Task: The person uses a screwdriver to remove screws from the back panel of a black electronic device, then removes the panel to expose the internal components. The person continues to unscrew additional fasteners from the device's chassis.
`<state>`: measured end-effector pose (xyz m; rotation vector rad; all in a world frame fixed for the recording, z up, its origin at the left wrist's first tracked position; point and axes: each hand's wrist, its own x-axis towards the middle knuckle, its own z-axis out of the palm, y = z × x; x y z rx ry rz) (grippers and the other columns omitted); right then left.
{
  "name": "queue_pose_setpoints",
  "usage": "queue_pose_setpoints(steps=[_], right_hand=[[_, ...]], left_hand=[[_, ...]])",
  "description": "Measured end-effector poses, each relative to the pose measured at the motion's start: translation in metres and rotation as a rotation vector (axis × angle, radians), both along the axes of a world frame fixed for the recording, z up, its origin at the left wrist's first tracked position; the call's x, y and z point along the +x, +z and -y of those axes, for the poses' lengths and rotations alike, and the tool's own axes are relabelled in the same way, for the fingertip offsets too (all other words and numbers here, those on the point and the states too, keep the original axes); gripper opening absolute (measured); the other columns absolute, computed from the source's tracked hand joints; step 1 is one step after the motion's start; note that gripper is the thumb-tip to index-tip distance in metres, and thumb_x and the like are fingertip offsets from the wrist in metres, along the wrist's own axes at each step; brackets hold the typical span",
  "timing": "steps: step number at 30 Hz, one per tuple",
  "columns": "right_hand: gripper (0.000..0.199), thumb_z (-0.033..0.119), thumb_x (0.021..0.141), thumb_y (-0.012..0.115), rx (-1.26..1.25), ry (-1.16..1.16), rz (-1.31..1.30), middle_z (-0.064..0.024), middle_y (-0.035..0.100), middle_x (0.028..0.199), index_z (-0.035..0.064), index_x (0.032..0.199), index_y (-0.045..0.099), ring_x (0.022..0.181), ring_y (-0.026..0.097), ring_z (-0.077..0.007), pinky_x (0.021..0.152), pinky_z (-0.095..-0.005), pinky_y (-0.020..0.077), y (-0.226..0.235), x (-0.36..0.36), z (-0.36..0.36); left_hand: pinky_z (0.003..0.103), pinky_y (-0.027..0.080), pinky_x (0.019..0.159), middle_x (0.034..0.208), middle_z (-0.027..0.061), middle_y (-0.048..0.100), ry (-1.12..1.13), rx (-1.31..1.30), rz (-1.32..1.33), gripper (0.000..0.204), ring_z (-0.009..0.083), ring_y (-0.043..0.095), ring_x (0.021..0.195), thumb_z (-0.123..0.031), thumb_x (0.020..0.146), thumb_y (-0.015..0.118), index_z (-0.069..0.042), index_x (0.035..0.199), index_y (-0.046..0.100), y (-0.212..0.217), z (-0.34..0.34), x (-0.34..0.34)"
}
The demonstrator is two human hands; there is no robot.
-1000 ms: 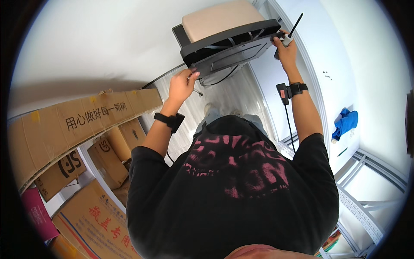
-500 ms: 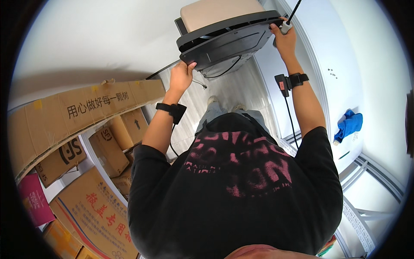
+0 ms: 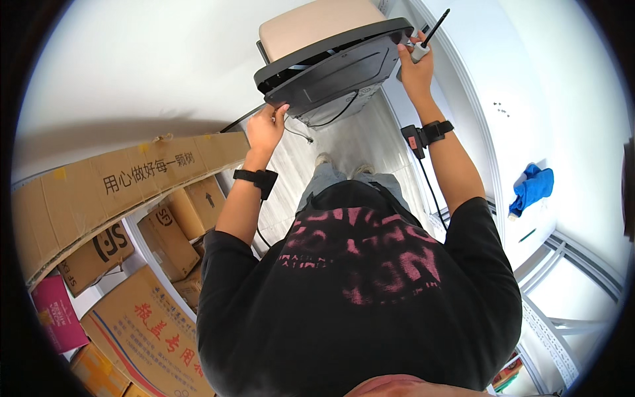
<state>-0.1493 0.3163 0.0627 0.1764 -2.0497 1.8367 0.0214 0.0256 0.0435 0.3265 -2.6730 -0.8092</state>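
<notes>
Dark grey plastic panel, backed by 1 beige slab, is sitting tilted at the far centre, and we are steadying it with 2 hands. Our left hand is cupping its near-left edge, fingers curled under the rim. Our right hand is wrapping closed around 1 screwdriver at the far-right edge. We are judging the work midway: the panel is raised, a loose cable is hanging beneath it. Left of us, about 6 cardboard boxes are stacking up; 1 blue cloth is lying right.
</notes>
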Motion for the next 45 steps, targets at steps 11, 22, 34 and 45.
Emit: queue_pose_setpoints(steps=[11,22,34,45], right_hand=[[0.037,0.017,0.083,0.067,-0.057,0.076,0.091,-0.0093,0.064,0.096,0.0020,0.113,0.051,0.086,0.060,-0.0143,0.078,-0.0273,0.0463,-0.025,0.003,-0.011],[0.034,0.006,0.081,0.064,-0.214,0.267,0.505,-0.0075,0.055,0.079,0.0011,0.105,0.041,0.065,0.054,-0.0116,0.054,-0.0254,0.0442,-0.067,0.083,-0.026],[0.049,0.003,0.083,0.062,-0.450,0.320,0.869,-0.0077,0.060,0.102,0.0039,0.127,0.041,0.069,0.058,-0.0102,0.051,-0.0221,0.0463,-0.156,0.248,0.051],[0.033,0.003,0.081,0.066,-0.708,0.095,0.776,-0.0057,0.061,0.084,0.0041,0.113,0.056,0.064,0.060,-0.0104,0.053,-0.0225,0.0470,-0.197,0.302,0.136]], left_hand=[[0.038,0.050,0.058,0.074,0.0087,0.067,0.140,-0.233,0.216,0.044,0.0283,0.065,0.066,-0.050,0.073,0.069,-0.007,0.079,0.065,0.020,0.005,-0.012],[0.034,0.052,0.065,0.085,0.0148,0.067,-0.038,0.164,0.142,0.037,0.0232,0.067,0.073,-0.021,0.075,0.076,0.002,0.096,0.057,0.002,0.019,-0.025],[0.028,0.054,0.069,0.087,0.0112,0.068,-0.359,0.473,0.065,0.026,0.0178,0.066,0.080,-0.009,0.076,0.074,0.002,0.096,0.062,-0.127,0.036,-0.032],[0.025,0.049,0.074,0.086,0.0085,0.066,-0.493,0.364,-0.101,0.018,0.0124,0.062,0.079,-0.007,0.083,0.067,0.004,0.095,0.061,-0.162,0.041,-0.026]])
